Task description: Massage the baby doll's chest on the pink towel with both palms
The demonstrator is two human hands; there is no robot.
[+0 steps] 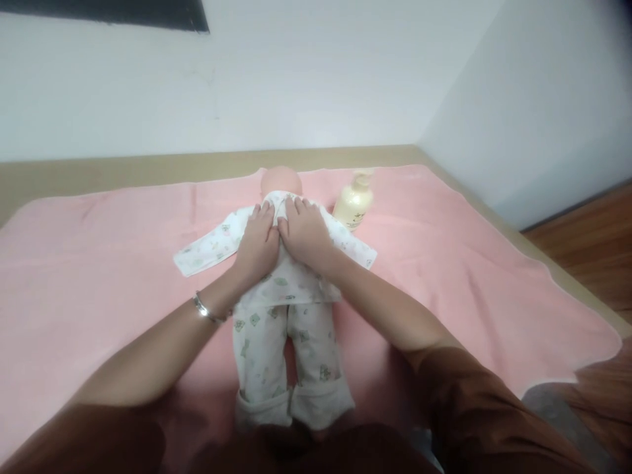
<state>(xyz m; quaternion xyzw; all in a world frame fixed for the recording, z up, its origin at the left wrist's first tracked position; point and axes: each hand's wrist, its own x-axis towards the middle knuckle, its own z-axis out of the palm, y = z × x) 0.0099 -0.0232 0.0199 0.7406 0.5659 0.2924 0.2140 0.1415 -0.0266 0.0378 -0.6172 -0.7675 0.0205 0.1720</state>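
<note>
A baby doll (280,179) lies along the middle of a pink towel (99,263), head away from me, dressed in a white printed top and trousers (276,342). Both of my hands rest flat on its upper back or chest, just below the head. My left hand (257,240), with a bracelet at the wrist, lies on the left side, fingers stretched toward the collar. My right hand (305,232) lies beside it, touching it, fingers also extended on the fabric. Neither hand holds anything.
A cream pump bottle (353,201) stands on the towel just right of the doll's head. The towel covers a beige surface (123,170) against a white wall. Wooden floor (587,243) shows at right.
</note>
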